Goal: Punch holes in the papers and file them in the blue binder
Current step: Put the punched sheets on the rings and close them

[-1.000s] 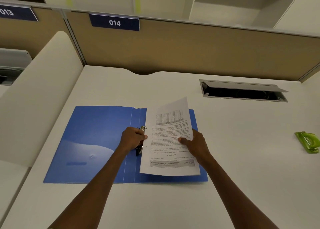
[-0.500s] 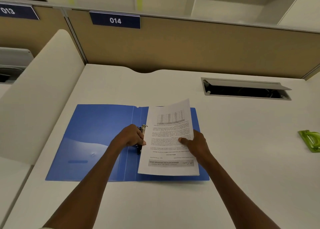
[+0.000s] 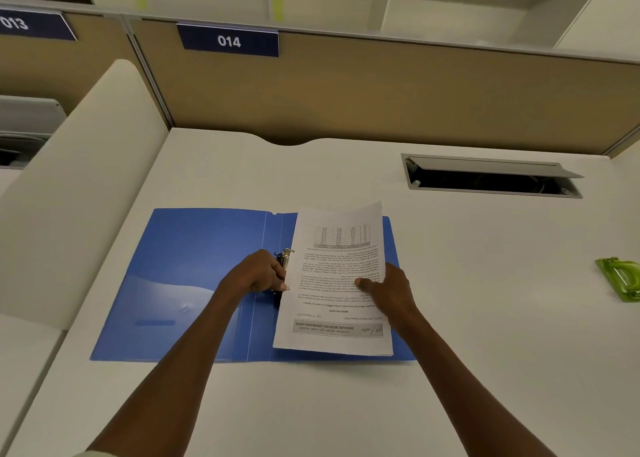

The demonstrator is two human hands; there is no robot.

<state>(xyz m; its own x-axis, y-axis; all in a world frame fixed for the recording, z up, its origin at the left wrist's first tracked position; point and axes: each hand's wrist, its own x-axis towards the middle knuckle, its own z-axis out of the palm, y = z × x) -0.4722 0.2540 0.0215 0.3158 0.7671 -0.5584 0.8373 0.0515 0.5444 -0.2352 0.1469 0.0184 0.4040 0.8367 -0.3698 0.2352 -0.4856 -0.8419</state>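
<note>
The blue binder [image 3: 194, 269] lies open flat on the white desk. A stack of printed papers [image 3: 341, 266] rests over its right half, top edge lifted a little. My right hand [image 3: 388, 288] holds the stack at its right edge, thumb on top of the page. My left hand [image 3: 258, 274] is curled around the metal ring mechanism [image 3: 286, 254] at the binder's spine, next to the papers' left edge. A green hole punch [image 3: 621, 278] sits far right on the desk.
An open cable hatch [image 3: 491, 176] is set into the desk at the back right. A tan partition [image 3: 381, 86] labelled 014 closes the back, and a white divider panel [image 3: 79, 179] stands on the left.
The papers' left edge has settled slightly closer to the rings. Both hands stay in nearly the same place; the view has shifted a little.
</note>
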